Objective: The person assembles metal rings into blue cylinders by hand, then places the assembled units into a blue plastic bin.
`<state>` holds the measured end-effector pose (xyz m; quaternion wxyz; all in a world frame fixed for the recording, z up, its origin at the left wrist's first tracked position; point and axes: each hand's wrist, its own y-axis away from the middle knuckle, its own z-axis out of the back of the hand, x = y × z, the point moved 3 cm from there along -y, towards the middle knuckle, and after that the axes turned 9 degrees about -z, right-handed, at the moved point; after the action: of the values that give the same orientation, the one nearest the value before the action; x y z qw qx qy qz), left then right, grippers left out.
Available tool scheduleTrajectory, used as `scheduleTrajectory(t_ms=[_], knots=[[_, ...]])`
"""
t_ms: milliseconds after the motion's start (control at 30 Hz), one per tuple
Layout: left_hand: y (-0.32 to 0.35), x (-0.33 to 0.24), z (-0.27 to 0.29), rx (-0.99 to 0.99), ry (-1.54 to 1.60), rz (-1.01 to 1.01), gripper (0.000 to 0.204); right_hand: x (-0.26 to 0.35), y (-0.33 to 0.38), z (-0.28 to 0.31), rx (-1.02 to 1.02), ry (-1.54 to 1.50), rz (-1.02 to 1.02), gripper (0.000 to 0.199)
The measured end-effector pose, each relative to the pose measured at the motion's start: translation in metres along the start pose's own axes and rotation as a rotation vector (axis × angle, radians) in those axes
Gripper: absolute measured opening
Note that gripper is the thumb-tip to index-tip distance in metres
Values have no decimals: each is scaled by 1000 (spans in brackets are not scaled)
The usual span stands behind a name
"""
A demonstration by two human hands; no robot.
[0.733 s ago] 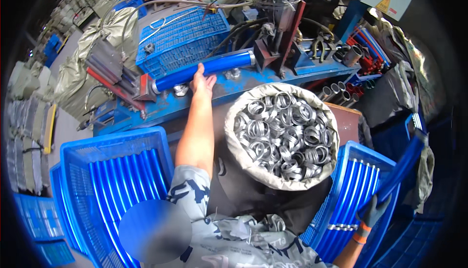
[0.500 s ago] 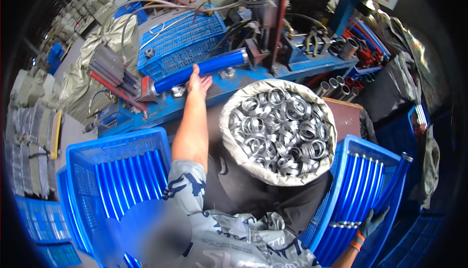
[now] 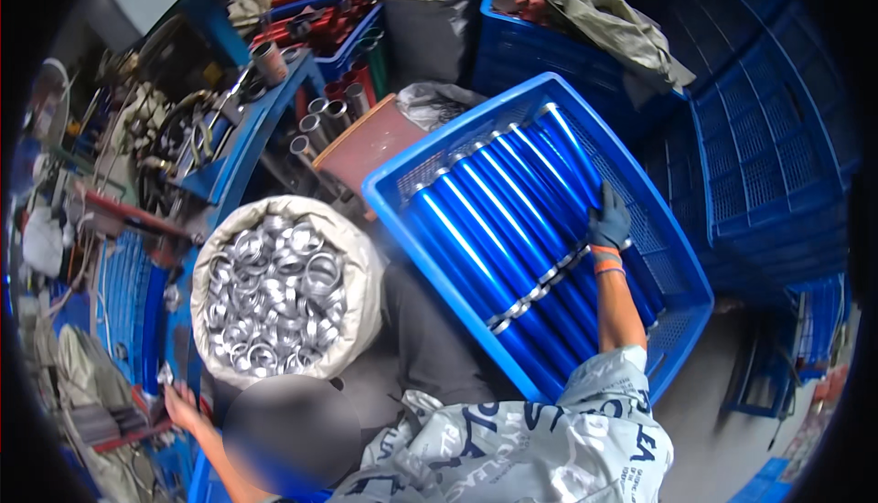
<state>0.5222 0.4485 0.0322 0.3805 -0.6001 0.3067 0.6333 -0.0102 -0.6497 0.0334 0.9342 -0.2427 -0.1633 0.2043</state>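
My right hand, in a grey glove with an orange cuff, is inside the blue crate on the right. Its fingers are closed about the near part of a blue tube with a silvery end, lying beside a row of similar tubes. My bare left hand reaches to the bench at the left, touching or close to a small silvery piece; its fingers are too small and blurred to read. Just beyond it, another blue tube lies along the bench fixture.
A cloth-lined round container full of metal rings stands between my arms. The blue crate sits right of it. Bare pipes stand beside a brownish board. Stacked blue crates line the far right.
The view has swung right. The tube that stuck up over the right crate's rim now lies inside it, under my right hand. My left hand has left the middle of the bench tube for its near end.
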Motion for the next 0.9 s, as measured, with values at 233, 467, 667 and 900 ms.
scheduleTrajectory(t_ms=[233, 467, 667, 900], knots=[[114, -71, 113, 13, -421, -159, 33, -5, -41, -86, 179, 136, -12, 88], [278, 6, 118, 368, -1299, -209, 52, -16, -68, -165, 471, 227, -190, 79], [352, 124, 81, 973, -1471, -184, 56, 140, -112, -124, -393, -381, 496, 75], [485, 136, 291, 588, -1145, 979, 96, 459, 84, 104, 525, -1036, 911, 61]])
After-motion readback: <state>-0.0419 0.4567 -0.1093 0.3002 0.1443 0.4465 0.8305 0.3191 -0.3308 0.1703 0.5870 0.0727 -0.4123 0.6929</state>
